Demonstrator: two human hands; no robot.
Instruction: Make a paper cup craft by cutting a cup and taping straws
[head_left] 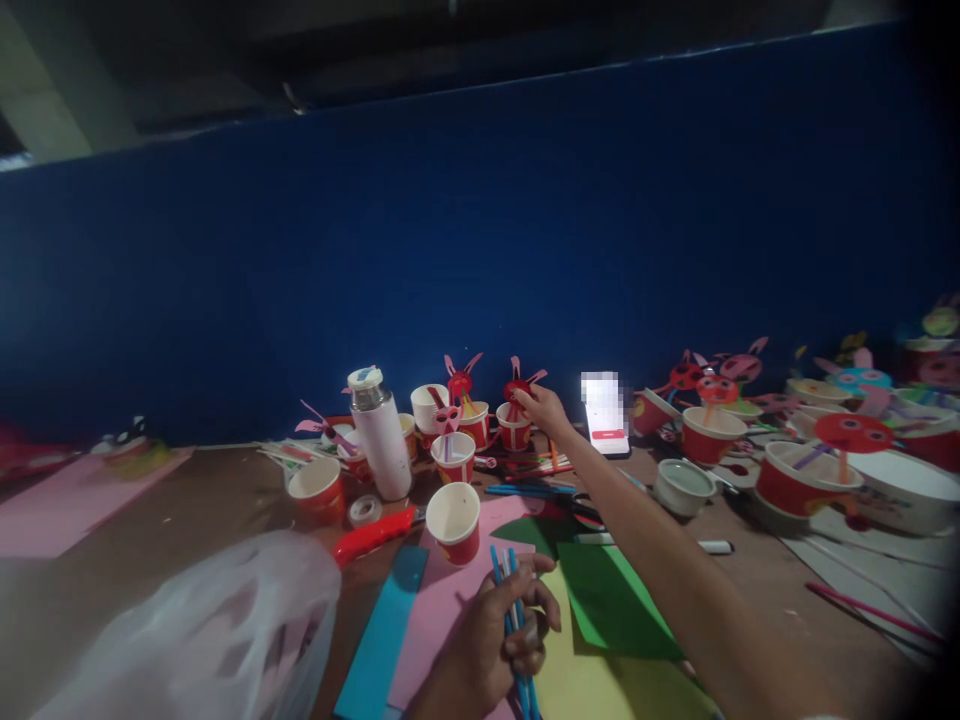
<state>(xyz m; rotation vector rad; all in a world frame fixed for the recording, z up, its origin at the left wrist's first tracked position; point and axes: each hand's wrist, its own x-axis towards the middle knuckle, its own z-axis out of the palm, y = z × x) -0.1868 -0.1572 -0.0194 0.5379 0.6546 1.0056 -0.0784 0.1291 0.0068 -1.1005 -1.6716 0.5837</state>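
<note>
My left hand (517,620) is low in the middle, its fingers wrapped round a few thin blue and white straws (511,625) that stand nearly upright. My right hand (543,412) reaches far forward. Its thumb and fingers pinch a red paper rabbit head (516,392) with pink ears, over a red-and-white paper cup (514,430). Just left of that, a similar red rabbit (460,385) sits in another cup (472,425). Between my hands and nearer to me stands an open paper cup (454,520). Under my left hand lie pink paper (420,640) and yellow paper (600,685).
A white thermos (381,445), a red-handled cutter (379,535) and a tape roll (365,511) are left. A lit phone (606,415) leans at the back. Cups with paper animals (716,430) and a small water bowl (684,487) fill the right. A plastic bag (217,620) sits front left.
</note>
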